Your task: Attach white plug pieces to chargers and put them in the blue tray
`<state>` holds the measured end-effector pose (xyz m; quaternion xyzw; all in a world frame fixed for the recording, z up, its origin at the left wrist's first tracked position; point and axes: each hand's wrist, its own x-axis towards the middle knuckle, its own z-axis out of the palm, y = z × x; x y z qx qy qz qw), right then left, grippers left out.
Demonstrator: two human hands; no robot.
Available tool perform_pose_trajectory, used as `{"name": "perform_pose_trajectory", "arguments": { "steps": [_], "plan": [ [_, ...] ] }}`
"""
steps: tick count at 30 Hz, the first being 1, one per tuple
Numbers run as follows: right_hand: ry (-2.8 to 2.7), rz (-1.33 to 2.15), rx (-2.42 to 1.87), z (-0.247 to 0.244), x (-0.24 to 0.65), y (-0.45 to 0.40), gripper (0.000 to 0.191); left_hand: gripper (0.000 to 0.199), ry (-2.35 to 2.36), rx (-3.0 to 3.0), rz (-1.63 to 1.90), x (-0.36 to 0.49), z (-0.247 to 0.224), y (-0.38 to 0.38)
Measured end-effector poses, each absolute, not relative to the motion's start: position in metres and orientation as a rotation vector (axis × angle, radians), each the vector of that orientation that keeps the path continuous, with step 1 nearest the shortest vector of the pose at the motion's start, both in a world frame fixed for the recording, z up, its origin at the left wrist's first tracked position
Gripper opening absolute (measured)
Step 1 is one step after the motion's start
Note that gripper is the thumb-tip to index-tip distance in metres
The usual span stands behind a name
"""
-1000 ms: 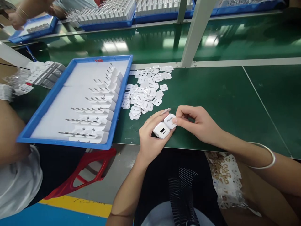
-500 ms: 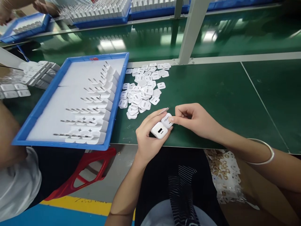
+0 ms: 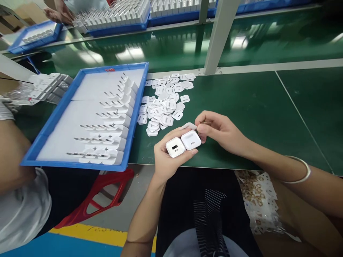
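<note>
Two white charger blocks point(image 3: 175, 147) sit side by side in my left hand point(image 3: 167, 157), fingers wrapped round them. The left block has a dark port and a small slot. The right one shows a plain pale face with one slot. A thin white faceplate point(image 3: 189, 126) with faint print is at the left index fingertip, just above the right block. My right hand point(image 3: 219, 132) is closed in a pinch beside this plate and block. What lies between its fingertips is hidden. Behind my hands lies a loose pile of white printed faceplates point(image 3: 162, 107) on the green table point(image 3: 254, 107).
A blue-rimmed tray point(image 3: 138, 117) on the left holds rows of white chargers point(image 3: 115, 134), prongs up. A metal post point(image 3: 222, 35) rises at the table's back edge. A co-worker's arm point(image 3: 13, 153) is at far left, near a red stool point(image 3: 107, 189).
My left hand has tilted the two blocks, so their faces show more. The printed plate seen on the right block no longer shows there. My right fingers have moved slightly up and away.
</note>
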<state>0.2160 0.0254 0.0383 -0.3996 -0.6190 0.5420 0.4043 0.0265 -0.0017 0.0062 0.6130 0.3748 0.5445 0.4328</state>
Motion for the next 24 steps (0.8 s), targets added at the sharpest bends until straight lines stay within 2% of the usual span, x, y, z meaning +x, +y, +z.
{"name": "perform_pose_trajectory", "arguments": {
  "steps": [4,8,16,24],
  "plan": [
    [-1.690,1.145,-1.075,0.039,0.218,0.026,0.021,0.044,0.926,1.516,1.328,0.028,0.008,-0.003],
    [-1.709,0.935,-1.130,0.047,0.223,0.025,0.020,0.045,0.978,1.642,1.397,0.034,0.007,-0.005],
    [-1.438,1.549,-1.047,0.062,0.214,0.011,0.027,0.043,1.080,1.791,1.526,0.038,-0.001,-0.004],
    [-1.365,1.713,-1.104,0.057,0.206,0.007,0.024,0.041,1.074,1.863,1.537,0.039,-0.005,-0.004]
  ]
}}
